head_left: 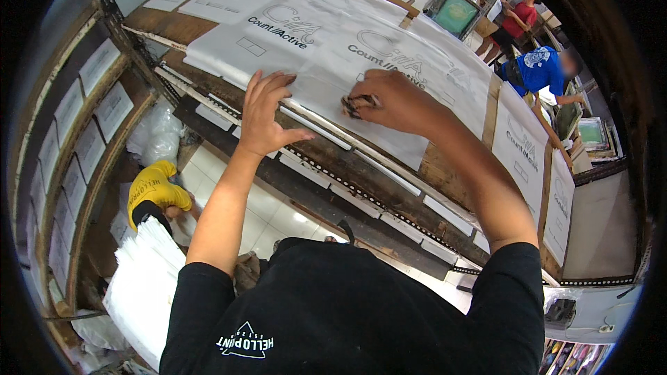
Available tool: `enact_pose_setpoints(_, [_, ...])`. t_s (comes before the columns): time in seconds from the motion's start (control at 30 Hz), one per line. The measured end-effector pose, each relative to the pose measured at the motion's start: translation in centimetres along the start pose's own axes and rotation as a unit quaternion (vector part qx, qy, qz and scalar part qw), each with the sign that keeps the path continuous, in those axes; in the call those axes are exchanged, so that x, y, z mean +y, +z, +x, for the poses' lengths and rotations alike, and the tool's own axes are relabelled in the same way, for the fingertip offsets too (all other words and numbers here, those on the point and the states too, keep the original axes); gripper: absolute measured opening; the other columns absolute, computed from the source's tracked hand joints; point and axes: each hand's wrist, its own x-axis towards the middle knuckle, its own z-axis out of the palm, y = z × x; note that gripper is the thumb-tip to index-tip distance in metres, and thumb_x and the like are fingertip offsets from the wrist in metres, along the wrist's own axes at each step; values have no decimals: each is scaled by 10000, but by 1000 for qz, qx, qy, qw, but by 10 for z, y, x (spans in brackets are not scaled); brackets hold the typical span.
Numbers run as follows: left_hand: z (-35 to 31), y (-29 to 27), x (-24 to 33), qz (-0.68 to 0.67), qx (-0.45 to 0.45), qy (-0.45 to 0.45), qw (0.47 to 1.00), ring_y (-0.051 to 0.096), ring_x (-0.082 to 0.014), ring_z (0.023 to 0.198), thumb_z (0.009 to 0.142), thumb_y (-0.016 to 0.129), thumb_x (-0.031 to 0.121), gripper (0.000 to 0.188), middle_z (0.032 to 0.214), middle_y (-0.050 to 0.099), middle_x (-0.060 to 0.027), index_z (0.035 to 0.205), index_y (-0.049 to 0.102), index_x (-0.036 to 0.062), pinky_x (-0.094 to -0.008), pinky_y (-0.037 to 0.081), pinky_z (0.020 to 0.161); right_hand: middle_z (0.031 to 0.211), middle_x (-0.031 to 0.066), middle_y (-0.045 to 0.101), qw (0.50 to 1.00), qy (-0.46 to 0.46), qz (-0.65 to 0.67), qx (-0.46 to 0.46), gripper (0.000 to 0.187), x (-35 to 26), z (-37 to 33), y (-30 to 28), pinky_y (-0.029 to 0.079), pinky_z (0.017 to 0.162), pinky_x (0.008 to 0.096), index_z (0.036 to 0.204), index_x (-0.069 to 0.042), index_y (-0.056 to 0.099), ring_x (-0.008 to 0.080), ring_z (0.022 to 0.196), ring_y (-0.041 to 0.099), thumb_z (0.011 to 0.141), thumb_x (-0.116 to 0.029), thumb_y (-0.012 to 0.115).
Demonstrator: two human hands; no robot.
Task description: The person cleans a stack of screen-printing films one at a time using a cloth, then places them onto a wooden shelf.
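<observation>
White sheets or flat bags (316, 73), printed with dark lettering and outlined script, lie on a long wooden shelf in front of me. My left hand (267, 114) is at the near edge of one sheet, its fingers spread and the thumb stretched out to the right; it holds nothing. Over the sheet's middle, right of my left hand, is my right hand (389, 103), with its fingers curled together and their tips dark. Whether anything small is pinched in those fingers is hidden.
More printed sheets lie along the shelf (431, 167) to both sides. On the left stands a rack (104, 97) with white sheets; below it a person in yellow (156, 191) crouches by a white stack (146, 281). People in blue (542, 69), red and green are beyond the shelf.
</observation>
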Motion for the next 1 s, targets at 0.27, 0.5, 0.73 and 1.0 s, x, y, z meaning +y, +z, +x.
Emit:
enact_pose_setpoints(0.27, [-1, 1, 3, 9, 12, 4, 1000, 512, -368, 1284, 563, 849, 601, 832, 1316, 607, -136, 1126, 510, 90, -594, 244, 1166, 938, 158, 606, 995, 87, 52, -24, 272, -1, -88, -19, 504, 788, 414, 1063, -31, 697, 324, 870, 634, 806, -112, 731])
enact_pose_setpoints(0.5, [1, -4, 5, 2, -7, -4, 1000, 507, -379, 1288, 573, 847, 600, 819, 1322, 606, -139, 1111, 513, 82, -594, 249, 1158, 928, 144, 639, 992, 95, -2, -88, 295, 2, -124, -40, 516, 775, 369, 1060, -32, 705, 297, 867, 648, 780, -114, 750])
enact_pose_setpoints(0.73, [-2, -5, 7, 22, 7, -17, 1000, 488, -389, 1280, 569, 830, 640, 818, 1323, 552, -182, 1081, 549, 67, -592, 269, 1163, 954, 94, 701, 986, 85, 143, -5, 266, 12, -41, -52, 508, 851, 314, 1052, -27, 721, 162, 912, 652, 835, -175, 762])
enact_pose_setpoints(1.0, [-4, -9, 5, 26, 1, -8, 1000, 487, -399, 1236, 579, 801, 704, 836, 1259, 514, -173, 1065, 581, 60, -595, 316, 1141, 888, 158, 716, 1000, -23, 19, -11, 290, 2, 104, -5, 532, 764, 392, 911, -50, 745, 311, 823, 677, 781, -309, 739])
